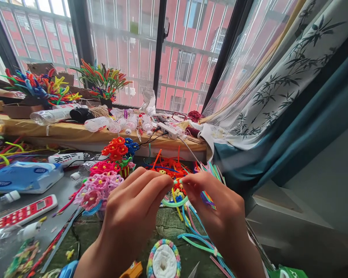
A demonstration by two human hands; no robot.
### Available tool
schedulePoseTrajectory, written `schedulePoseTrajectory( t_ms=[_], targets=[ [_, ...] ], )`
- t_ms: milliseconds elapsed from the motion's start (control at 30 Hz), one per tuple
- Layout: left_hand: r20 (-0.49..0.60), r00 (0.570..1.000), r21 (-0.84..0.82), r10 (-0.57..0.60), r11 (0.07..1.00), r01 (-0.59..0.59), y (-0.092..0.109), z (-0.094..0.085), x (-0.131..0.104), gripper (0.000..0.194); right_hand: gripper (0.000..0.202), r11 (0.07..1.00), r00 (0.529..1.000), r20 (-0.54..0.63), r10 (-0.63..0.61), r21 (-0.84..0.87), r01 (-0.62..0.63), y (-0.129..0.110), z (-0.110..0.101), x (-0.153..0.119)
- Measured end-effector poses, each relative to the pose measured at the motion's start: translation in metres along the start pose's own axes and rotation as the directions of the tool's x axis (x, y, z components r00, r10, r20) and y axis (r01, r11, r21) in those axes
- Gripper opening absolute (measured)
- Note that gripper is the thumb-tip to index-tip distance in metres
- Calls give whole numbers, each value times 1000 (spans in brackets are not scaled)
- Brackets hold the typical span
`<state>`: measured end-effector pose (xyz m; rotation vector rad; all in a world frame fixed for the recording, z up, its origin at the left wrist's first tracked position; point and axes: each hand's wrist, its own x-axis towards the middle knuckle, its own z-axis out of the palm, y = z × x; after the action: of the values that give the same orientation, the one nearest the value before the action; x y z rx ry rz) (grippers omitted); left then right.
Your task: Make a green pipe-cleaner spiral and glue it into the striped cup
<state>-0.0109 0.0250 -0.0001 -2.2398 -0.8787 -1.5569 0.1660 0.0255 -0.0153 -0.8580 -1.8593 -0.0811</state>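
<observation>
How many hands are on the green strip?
2. The left hand pinches the green strip from the left; the right hand pinches it from the right, fingertips nearly meeting. No other hand shows there.

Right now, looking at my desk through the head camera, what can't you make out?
Head view: sides of the pale green loop, covered by the left hand and right hand.
Head view: whatever the pointed metal tip belongs to, cut off by the bottom edge.
Head view: lower part of the green packet, cut off by the bottom edge.
Head view: button markings on the red-and-white handset, too small.
</observation>
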Motion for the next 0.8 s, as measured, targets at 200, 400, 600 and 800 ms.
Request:
schedulePoseTrajectory(
  t_ms=[200,400,600,800],
  targets=[
    [8,1000,-19,22,1000,-22,2,0,3,11,13,1000,1000,14,-2,18,1,-4,-1,0],
    [18,1000,-16,15,1000,-15,1,0,2,12,12,1000,999,36,3,28,-4,-4,-2,0],
    [14,1000,-9,16,1000,-16,0,-1,2,13,13,1000,999,44,3,31,-5,-4,-2,1],
    [21,999,-21,27,999,-26,0,1,2,11,12,1000,999,41,-2,30,1,-4,-3,2]
  ],
)
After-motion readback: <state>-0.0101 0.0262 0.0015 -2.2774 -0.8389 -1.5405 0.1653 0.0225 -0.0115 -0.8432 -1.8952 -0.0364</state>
